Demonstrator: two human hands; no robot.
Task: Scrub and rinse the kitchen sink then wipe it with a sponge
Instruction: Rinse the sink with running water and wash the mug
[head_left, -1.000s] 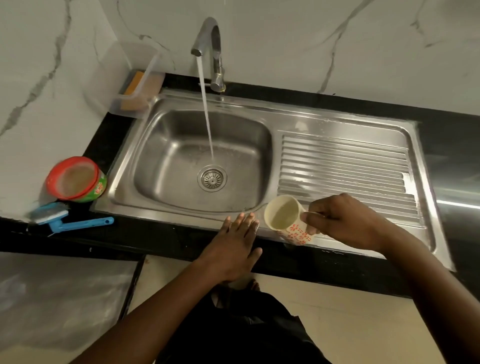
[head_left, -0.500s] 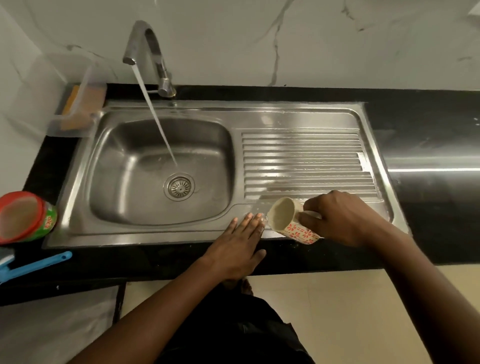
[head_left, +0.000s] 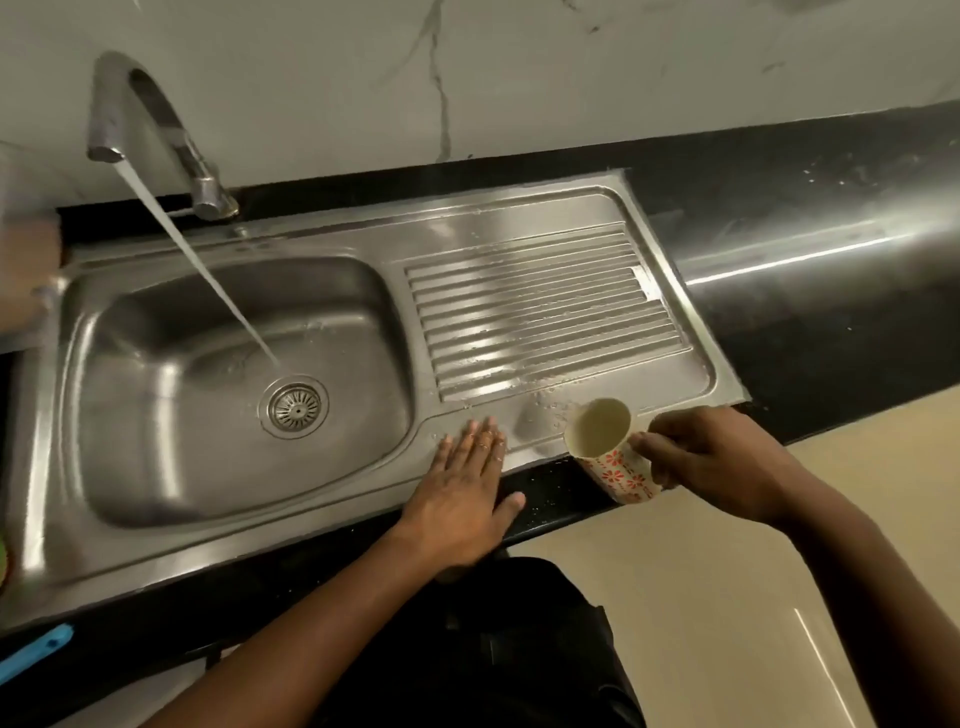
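Grasping a floral cup (head_left: 608, 447), the right hand (head_left: 711, 457) has its grip closed around the cup's side, tilting the mouth toward the sink (head_left: 363, 519) at the front rim of the drainboard (head_left: 540, 312). The left hand (head_left: 462, 499) lies flat, grip released, fingers spread on the wet steel rim. Water streams from the tap (head_left: 140, 119) toward the drain (head_left: 295, 405). Droplets dot the ribbed drainboard and the glossy black bench (head_left: 831, 280). White marble wall (head_left: 467, 67) rises behind; pale floor (head_left: 691, 597) lies below.
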